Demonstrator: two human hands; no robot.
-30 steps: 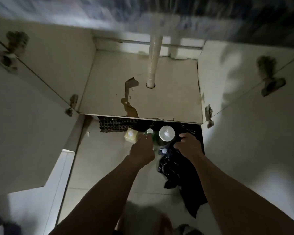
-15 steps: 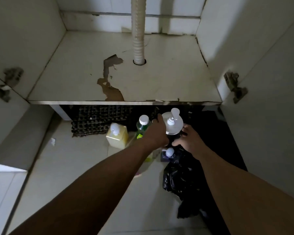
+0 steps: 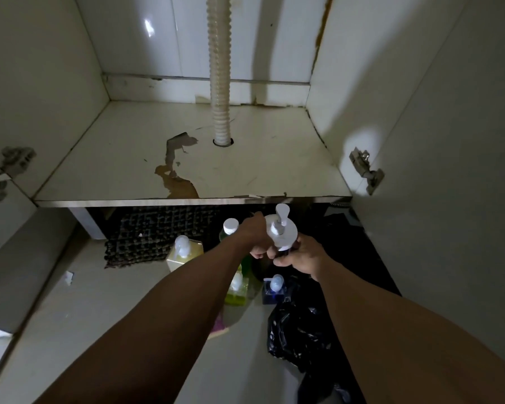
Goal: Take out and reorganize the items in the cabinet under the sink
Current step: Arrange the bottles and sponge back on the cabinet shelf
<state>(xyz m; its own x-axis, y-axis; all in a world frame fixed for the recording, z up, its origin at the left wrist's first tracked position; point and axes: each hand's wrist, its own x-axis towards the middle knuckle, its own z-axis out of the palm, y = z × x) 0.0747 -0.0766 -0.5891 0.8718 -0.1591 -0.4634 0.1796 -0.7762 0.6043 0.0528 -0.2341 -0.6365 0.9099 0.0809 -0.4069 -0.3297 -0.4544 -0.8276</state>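
Cabinet (image 3: 187, 158) under the sink stands with both doors swung open and nothing on its peeling floor but the corrugated drain pipe (image 3: 219, 83), so the bottles on the tiled floor in front of it have presumably been cleared out. From the left: a dark grid mat (image 3: 146, 237), a square yellow pump bottle (image 3: 184, 253), then a green bottle with a white cap (image 3: 230, 227). The left hand (image 3: 257, 231) curls around the dark pump bottle (image 3: 281, 231) below its white collar; the right hand (image 3: 301, 256) pinches it lower down, likely steadying it for lifting back in. A black plastic bag (image 3: 301, 325) lies lower right.
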